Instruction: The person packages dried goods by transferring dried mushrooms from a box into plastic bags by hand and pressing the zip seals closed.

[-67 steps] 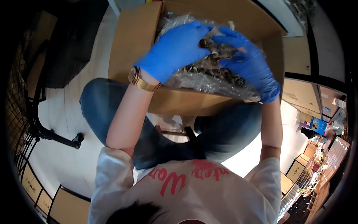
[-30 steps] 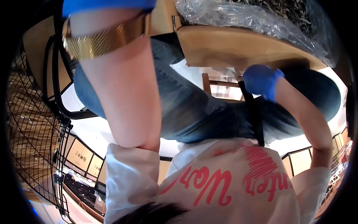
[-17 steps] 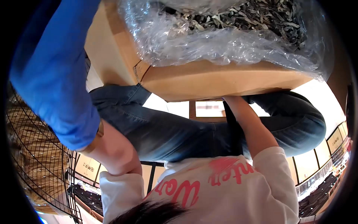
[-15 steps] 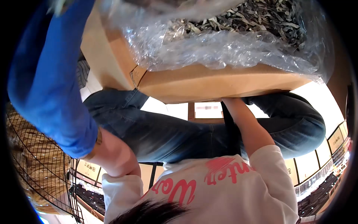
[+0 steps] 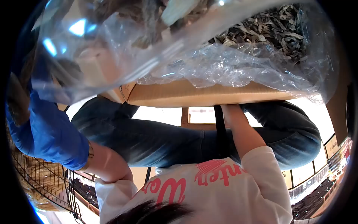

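Note:
My left hand [image 5: 48,130], in a blue glove with a gold watch band at the wrist, is at the far left, closed on a raised clear plastic bag [image 5: 115,71]; its fingertips are mostly hidden. Dark dried pieces [image 5: 149,22] show blurred in the bag, close to the camera. Behind it, an open cardboard box [image 5: 201,95] lined with crinkled plastic [image 5: 231,61] contains more dried strips [image 5: 274,31]. My right forearm [image 5: 242,128] reaches under the box's near side, which hides my right hand.
The box is above my bent legs in jeans [image 5: 160,140]. A wooden frame [image 5: 184,117] and a black strap [image 5: 220,130] show between them. Black wire mesh [image 5: 44,183] stands at lower left, and stacked cartons [image 5: 331,147] are at far right.
The clear bag with dried pieces has come up close to the camera at upper left. My left glove has moved lower; my right hand, earlier seen on the box contents, has gone under the box.

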Demonstrator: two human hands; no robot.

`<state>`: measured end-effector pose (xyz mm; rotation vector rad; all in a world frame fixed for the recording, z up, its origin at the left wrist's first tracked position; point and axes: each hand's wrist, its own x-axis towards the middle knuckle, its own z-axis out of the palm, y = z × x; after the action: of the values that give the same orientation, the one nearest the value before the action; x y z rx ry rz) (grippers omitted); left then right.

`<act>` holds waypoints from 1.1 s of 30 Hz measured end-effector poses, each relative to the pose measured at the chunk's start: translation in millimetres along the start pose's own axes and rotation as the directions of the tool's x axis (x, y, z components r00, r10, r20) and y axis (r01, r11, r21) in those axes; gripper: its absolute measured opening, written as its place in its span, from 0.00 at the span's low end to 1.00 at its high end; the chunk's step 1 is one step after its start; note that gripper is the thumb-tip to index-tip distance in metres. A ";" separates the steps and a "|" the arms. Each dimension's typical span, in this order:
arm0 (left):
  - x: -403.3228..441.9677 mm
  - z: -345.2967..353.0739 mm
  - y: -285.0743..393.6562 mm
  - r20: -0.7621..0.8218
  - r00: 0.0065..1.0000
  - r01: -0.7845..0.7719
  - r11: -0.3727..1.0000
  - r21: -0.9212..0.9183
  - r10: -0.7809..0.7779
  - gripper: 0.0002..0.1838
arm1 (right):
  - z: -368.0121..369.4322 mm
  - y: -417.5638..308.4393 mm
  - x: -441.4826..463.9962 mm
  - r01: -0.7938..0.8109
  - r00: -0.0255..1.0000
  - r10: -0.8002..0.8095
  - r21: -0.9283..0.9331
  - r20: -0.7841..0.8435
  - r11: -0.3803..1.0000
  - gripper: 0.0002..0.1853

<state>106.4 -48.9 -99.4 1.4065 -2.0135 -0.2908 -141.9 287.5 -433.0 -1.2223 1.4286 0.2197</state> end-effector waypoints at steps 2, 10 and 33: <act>-2.6 -1.3 -2.1 0.023 0.999 -0.037 0.999 0.016 0.037 0.17 | 1.3 -0.7 -0.3 -0.008 1.000 0.008 0.008 -0.006 1.000 0.17; -2.6 0.1 -2.9 0.151 0.975 -0.185 0.975 0.126 0.165 0.19 | -2.0 -0.2 3.6 -0.018 1.000 0.018 0.012 -0.008 1.000 0.17; 23.2 23.3 10.3 0.379 0.847 -0.523 0.716 0.462 0.373 0.24 | -9.6 4.7 6.1 -0.047 0.999 0.048 0.067 -0.022 0.997 0.17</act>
<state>79.3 -69.8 -102.8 1.1543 -2.7353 0.3863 -149.9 279.4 -437.5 -1.1407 1.4755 0.1891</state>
